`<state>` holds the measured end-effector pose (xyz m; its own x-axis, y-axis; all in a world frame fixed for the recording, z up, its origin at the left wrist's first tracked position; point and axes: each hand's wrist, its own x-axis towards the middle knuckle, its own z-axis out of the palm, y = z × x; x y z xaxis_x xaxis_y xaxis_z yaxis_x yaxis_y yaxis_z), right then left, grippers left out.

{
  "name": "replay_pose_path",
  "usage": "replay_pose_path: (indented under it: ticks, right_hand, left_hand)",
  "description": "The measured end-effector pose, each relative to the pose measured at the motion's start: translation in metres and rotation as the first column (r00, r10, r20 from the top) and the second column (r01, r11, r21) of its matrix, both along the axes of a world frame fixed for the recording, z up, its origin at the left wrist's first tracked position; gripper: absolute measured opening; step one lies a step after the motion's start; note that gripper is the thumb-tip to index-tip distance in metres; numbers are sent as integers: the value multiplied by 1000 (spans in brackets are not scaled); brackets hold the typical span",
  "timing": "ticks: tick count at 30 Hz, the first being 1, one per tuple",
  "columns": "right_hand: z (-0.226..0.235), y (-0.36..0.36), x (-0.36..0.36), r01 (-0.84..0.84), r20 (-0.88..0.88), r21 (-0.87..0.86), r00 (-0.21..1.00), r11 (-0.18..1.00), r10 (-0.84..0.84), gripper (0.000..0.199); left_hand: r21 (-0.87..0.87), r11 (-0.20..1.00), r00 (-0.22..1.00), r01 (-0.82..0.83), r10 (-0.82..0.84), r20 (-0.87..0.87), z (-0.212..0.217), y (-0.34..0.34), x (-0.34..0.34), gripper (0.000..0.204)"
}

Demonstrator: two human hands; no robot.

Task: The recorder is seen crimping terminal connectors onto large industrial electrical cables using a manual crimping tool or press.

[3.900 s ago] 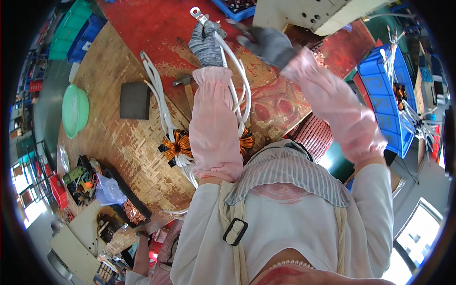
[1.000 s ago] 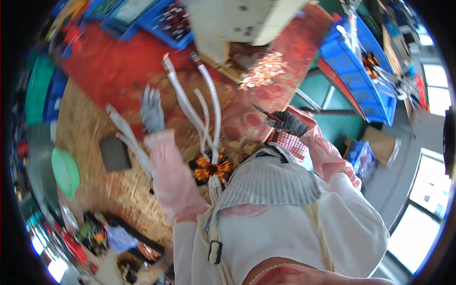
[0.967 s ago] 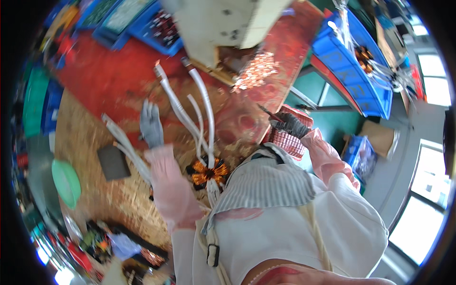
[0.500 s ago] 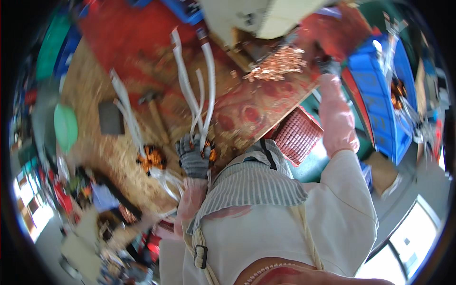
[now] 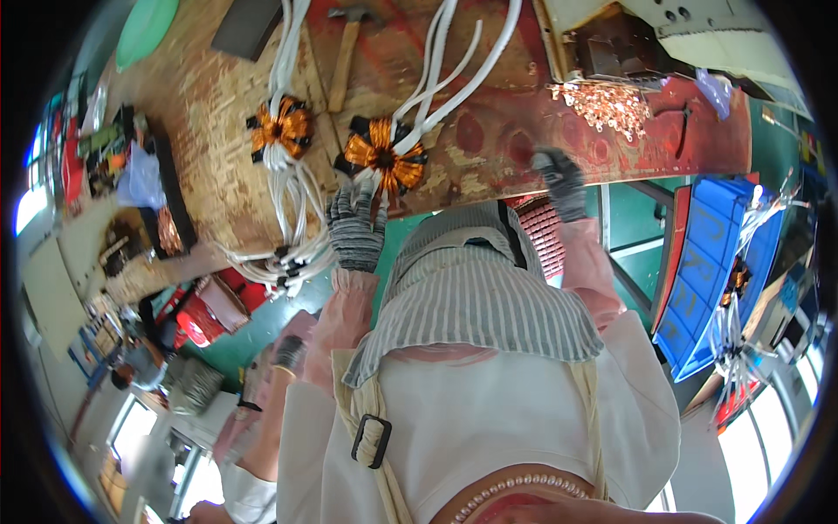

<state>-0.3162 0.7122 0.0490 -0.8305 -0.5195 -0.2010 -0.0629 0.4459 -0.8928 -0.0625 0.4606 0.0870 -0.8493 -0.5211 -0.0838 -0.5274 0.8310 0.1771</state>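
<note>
My left hand (image 5: 356, 229), in a grey striped glove, is at the table's near edge with its fingers stretched out. Its fingertips touch the near side of a copper wire coil (image 5: 384, 155) with black bindings. White sleeved leads (image 5: 436, 87) run from this coil toward the far side. My right hand (image 5: 561, 185), gloved too, is above the table edge to the right, fingers curled; what they hold, if anything, is hidden. Left of my coil lies a second copper coil (image 5: 281, 129), with white leads (image 5: 292, 196) hanging off the near edge.
A hammer (image 5: 346, 61) lies beyond the coils. Copper terminals (image 5: 602, 106) are heaped before a machine (image 5: 733, 44) at the far right, with pliers (image 5: 683, 129) beside them. A blue crate (image 5: 698, 271) stands right. A co-worker's gloved hand (image 5: 290, 351) shows at lower left.
My right hand has drawn back from beside the copper terminals toward my body. My left hand has shifted from over the coil to its near side. The view has swung.
</note>
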Motion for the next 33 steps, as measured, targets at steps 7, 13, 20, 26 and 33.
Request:
replay_pose_path:
  ticks: [7,13,20,26,33]
  right_hand:
    - [-4,-9,25,-300,78,43,952,953,296,18]
    - [5,31,71,-310,139,49,943,949,301,18]
    - [4,5,166,-159,708,-334,608,929,359,31]
    - [-53,-57,185,33,893,-401,237,915,383,28]
    - [-63,-99,214,61,908,-420,45,906,418,25]
  left_hand:
    - [-57,969,946,-240,220,-239,-4,37,67,38]
    - [-50,920,878,-390,355,-321,5,64,157,33]
    - [56,985,987,-161,160,23,-40,71,183,25]
    - [777,-544,363,317,827,430,-53,136,122,19]
    - [375,-640,328,671,710,623,-47,142,130,18]
